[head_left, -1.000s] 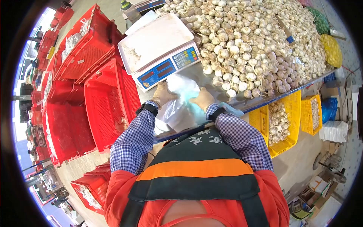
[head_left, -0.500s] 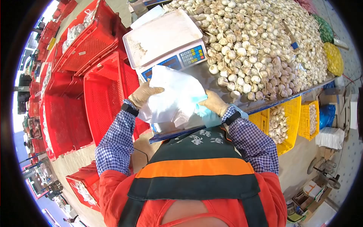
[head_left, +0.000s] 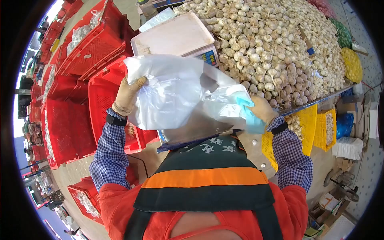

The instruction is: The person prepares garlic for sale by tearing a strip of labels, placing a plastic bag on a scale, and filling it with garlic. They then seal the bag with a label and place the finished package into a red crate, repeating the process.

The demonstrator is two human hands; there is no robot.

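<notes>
A translucent white plastic bag (head_left: pixel 168 94) stretches between my hands above the table's near edge. My left hand (head_left: pixel 129 95), in a pale glove, pinches its left side. My right hand (head_left: pixel 262 110), gloved too, closes on the bag's right end, where light-blue plastic (head_left: pixel 253 116) is bunched up. Part of the white scale (head_left: pixel 174 36) and most of its display panel are covered by the bag. A large heap of garlic bulbs (head_left: pixel 260 48) lies on the table beyond my right hand.
Red crates (head_left: pixel 72 132) are stacked at my left, one open beside the table. Yellow crates (head_left: pixel 310 128) with garlic stand at the right. Filled mesh bags, a green one (head_left: pixel 342 34) and a yellow one (head_left: pixel 352 66), lie past the heap.
My hands have moved apart, the left one outward to the left and the right one to the right. The crumpled bag is now spread wide between them.
</notes>
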